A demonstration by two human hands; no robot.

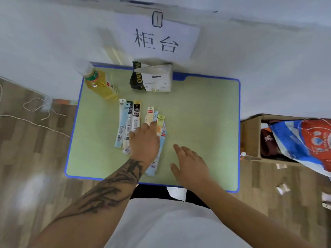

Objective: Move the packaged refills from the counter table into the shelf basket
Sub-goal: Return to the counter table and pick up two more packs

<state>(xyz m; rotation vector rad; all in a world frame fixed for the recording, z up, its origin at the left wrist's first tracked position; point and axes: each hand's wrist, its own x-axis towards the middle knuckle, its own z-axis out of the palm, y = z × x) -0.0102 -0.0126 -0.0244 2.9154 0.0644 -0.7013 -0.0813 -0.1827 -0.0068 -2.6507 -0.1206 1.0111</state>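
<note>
Several long, narrow packaged refills lie side by side on the green counter table. One group lies at the left, with pale blue, black and yellow packs. A second group lies at the right, partly hidden under my left hand. My left hand lies flat on the packs with its fingers straight, covering the lower ends of both groups. My right hand hovers or rests on the bare table just right of the packs, fingers relaxed and holding nothing. No shelf basket is in view.
A bottle of yellow drink lies at the table's back left. A black and white paper bag stands at the back middle. A paper sign hangs on the wall. A cardboard box with bags stands at the right.
</note>
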